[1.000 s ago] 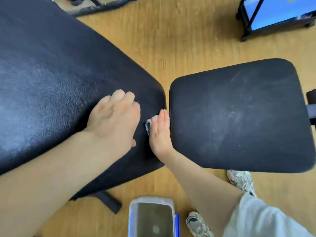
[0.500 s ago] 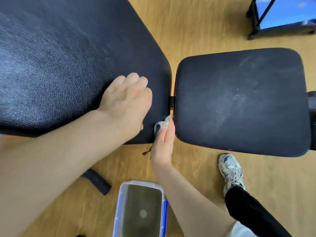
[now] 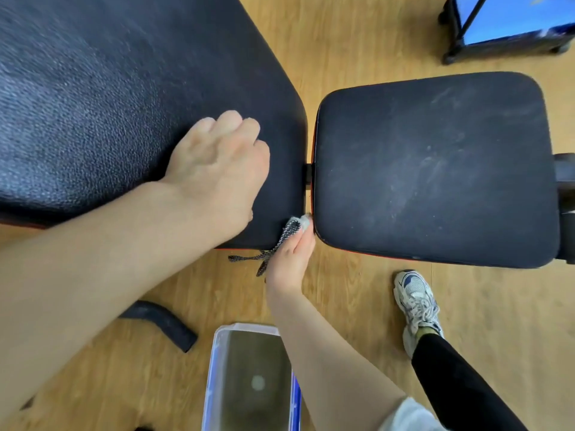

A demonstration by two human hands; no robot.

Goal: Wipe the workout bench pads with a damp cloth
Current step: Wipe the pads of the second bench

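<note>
The long black back pad point(image 3: 118, 98) of the workout bench fills the upper left. The smaller black seat pad point(image 3: 435, 169), streaked with dust, lies to its right across a narrow gap. My left hand point(image 3: 217, 169) rests on the back pad near its right end with fingers curled under. My right hand point(image 3: 291, 256) holds a grey patterned cloth point(image 3: 287, 233) against the near end of the gap between the two pads. Loose ends of the cloth hang below the back pad's front edge.
A clear plastic tub with blue trim point(image 3: 252, 381) holding dark water sits on the wooden floor point(image 3: 357, 306) below my hands. A black bench foot point(image 3: 161, 321) lies to its left. My right shoe point(image 3: 417, 303) stands beneath the seat pad. A black wheeled frame point(image 3: 504, 26) stands at the top right.
My right hand has drawn the cloth along the gap between the pads toward me, from the middle of the pads to their front edge. My left hand stays on the back pad.
</note>
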